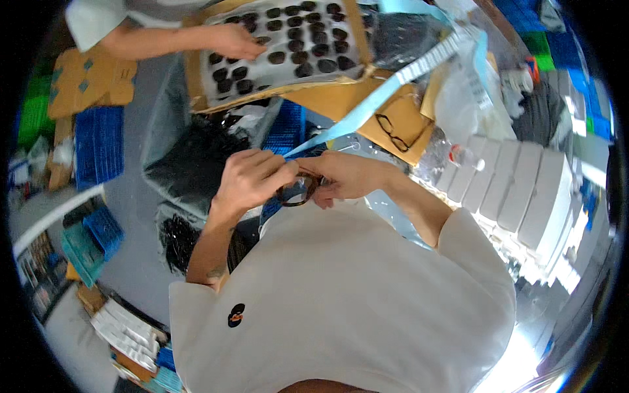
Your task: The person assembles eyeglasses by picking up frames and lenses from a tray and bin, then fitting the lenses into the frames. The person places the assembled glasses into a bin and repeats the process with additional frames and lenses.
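Observation:
My left hand (pixel 252 178) and my right hand (pixel 341 175) meet close in front of my chest, both closed on a dark brown pair of glasses (pixel 298 191). A light blue strip (pixel 367 105) runs from my fingers up and to the right. My white shirt fills the lower middle of the view.
Another person's hand (pixel 236 39) reaches into a cardboard tray (pixel 194 78) holding several dark lenses at the top. A black pair of glasses (pixel 392 132) lies on a brown cardboard sheet. White boxes (pixel 517 183) stand in a row at the right; blue crates (pixel 98 144) sit at the left.

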`<move>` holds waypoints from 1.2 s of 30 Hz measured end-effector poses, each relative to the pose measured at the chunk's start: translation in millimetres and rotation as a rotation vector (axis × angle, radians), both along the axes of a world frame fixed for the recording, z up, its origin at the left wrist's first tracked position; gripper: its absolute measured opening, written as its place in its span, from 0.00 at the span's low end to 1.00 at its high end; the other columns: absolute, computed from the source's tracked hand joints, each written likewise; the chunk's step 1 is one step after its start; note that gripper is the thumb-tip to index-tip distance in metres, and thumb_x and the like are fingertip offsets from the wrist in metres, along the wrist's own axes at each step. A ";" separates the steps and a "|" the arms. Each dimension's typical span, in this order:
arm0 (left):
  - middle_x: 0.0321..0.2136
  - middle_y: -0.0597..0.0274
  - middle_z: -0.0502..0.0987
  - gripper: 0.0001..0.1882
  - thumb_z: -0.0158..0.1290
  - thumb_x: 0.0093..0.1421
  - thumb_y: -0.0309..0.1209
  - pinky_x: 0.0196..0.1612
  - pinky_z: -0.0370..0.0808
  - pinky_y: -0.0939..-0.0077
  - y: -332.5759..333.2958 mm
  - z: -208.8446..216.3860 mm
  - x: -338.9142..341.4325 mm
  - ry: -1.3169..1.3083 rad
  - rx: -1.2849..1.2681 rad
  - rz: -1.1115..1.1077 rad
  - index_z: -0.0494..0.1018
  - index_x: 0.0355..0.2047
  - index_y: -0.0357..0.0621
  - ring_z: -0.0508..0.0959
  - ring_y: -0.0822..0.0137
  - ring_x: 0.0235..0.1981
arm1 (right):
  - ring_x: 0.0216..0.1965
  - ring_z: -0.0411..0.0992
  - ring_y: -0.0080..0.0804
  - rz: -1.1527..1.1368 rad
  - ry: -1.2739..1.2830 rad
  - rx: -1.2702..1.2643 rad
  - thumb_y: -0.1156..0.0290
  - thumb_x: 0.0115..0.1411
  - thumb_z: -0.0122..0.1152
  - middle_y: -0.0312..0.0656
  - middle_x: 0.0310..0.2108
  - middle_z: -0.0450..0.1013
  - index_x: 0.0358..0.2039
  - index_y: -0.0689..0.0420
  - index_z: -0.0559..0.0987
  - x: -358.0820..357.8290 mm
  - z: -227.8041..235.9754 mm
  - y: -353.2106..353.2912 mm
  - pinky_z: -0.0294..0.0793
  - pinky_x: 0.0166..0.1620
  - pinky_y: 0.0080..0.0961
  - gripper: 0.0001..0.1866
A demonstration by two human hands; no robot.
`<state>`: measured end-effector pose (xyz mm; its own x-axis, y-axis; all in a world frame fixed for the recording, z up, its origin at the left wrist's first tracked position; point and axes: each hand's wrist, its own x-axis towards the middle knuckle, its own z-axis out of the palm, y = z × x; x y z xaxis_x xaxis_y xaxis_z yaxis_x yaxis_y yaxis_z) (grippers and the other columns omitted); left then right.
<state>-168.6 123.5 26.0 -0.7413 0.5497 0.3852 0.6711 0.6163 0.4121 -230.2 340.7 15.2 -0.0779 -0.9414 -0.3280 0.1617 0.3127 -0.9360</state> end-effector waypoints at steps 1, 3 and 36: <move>0.23 0.66 0.73 0.17 0.63 0.43 0.28 0.26 0.72 0.72 5.4 -1.1 -4.8 0.010 -0.010 0.026 0.73 0.35 0.47 0.74 0.67 0.23 | 0.24 0.74 0.30 -0.106 0.015 0.025 0.66 0.55 0.65 0.41 0.26 0.77 0.50 0.60 0.70 0.9 0.4 14.2 0.72 0.30 0.28 0.24; 0.29 0.56 0.76 0.19 0.64 0.46 0.26 0.36 0.75 0.65 25.0 2.9 -24.7 0.016 0.127 0.118 0.73 0.40 0.44 0.77 0.57 0.31 | 0.20 0.72 0.26 -0.304 0.041 0.069 0.69 0.57 0.62 0.39 0.23 0.75 0.48 0.59 0.72 5.2 2.4 54.6 0.71 0.27 0.26 0.19; 0.34 0.56 0.79 0.13 0.53 0.59 0.26 0.41 0.75 0.69 -153.5 -321.9 98.3 -0.520 0.686 1.469 0.70 0.45 0.39 0.79 0.62 0.36 | 0.51 0.69 0.43 -0.826 1.139 0.763 0.67 0.40 0.76 0.52 0.50 0.69 0.56 0.64 0.67 -3.3 -160.0 153.4 0.70 0.51 0.40 0.42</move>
<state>-70.3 -29.9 -295.9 -0.5501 -0.8141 -0.1864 -0.5406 0.1769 0.8225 -233.5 494.0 -144.8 -0.9807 -0.1695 -0.0975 -0.1250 0.9268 -0.3541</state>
